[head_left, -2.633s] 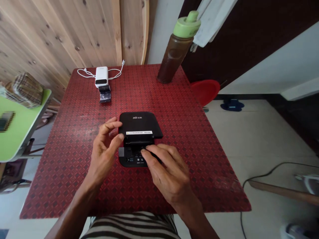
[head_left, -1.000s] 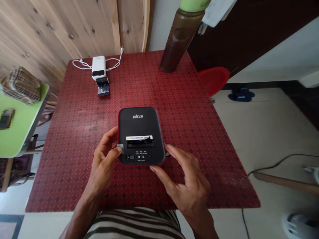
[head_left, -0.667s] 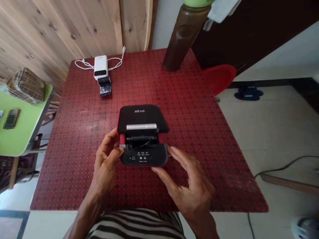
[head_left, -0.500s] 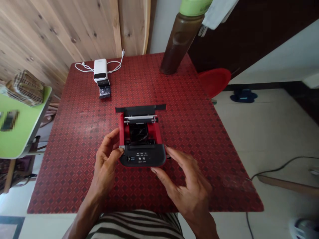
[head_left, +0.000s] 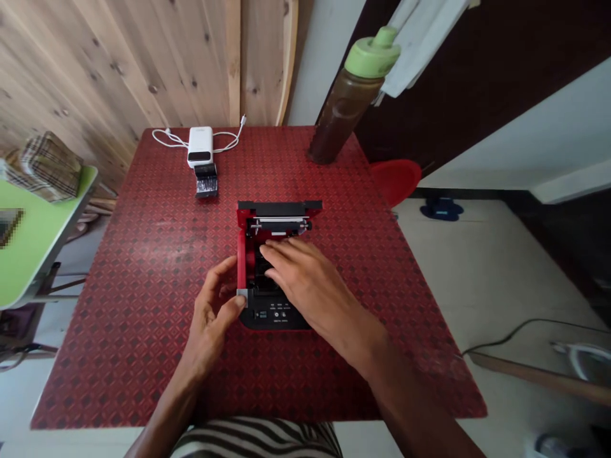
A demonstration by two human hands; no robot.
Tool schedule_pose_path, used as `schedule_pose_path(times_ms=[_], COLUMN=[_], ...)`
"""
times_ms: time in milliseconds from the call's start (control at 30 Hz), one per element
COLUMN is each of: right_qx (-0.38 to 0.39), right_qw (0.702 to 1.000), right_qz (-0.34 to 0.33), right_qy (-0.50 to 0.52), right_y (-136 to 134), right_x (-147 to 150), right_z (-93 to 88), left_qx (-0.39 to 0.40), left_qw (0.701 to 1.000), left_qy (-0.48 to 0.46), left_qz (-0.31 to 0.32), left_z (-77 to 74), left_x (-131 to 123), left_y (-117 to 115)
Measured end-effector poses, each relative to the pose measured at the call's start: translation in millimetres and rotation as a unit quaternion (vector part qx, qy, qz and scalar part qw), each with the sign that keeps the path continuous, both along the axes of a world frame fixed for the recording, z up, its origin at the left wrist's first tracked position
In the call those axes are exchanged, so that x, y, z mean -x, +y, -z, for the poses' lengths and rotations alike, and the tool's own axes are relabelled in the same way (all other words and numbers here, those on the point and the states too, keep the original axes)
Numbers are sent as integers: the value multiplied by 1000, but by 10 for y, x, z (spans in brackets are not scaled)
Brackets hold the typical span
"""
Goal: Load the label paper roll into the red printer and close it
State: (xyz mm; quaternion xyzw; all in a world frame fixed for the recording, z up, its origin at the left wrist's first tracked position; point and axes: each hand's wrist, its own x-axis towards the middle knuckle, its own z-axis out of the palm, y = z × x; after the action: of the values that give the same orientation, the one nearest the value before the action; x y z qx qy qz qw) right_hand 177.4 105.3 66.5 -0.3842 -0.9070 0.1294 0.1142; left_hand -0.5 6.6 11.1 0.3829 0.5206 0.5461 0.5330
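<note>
On the red table, the black-and-red device is sitting with its lid already raised, not yet closed. The left hand, thumb and fingers parted, is bracing its side; the right hand is reaching inside, its grip hidden.

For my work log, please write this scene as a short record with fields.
Device: black-and-red device, lid raised, on red patterned table
Left hand: thumb on the device's grey corner
Right hand: fingers at the open compartment; anything held is unclear
Far left: white box, white cable
Far right: brown bottle, green cap
</note>
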Motion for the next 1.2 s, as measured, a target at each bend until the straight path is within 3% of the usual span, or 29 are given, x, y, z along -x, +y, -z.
schedule_pose_path(times_ms=[200,367,900,1000,1100,1200], right_qx=[66,61,-23,-76,-139,-107], right_qw=[987,984,986,989,988,970], right_qz=[2,8,45,50,71,122], right_qy=[-148,-170,-158,-114,7,182], right_y=[174,232,23,-77,-191,-183], right_x=[300,393,330,265,30,-361], right_z=[-110,-146,-211,-235,-327,-396], left_qx=[6,11,-6,2,7,26], left_qw=[1000,1000,1000,1000,1000,1000], left_qy=[-14,-11,24,26,20,8], left_qz=[6,7,-8,-11,-12,-9], left_z=[32,39,39,33,24,33], left_x=[24,34,23,28,27,24], left_y=[6,-2,8,3,5,6])
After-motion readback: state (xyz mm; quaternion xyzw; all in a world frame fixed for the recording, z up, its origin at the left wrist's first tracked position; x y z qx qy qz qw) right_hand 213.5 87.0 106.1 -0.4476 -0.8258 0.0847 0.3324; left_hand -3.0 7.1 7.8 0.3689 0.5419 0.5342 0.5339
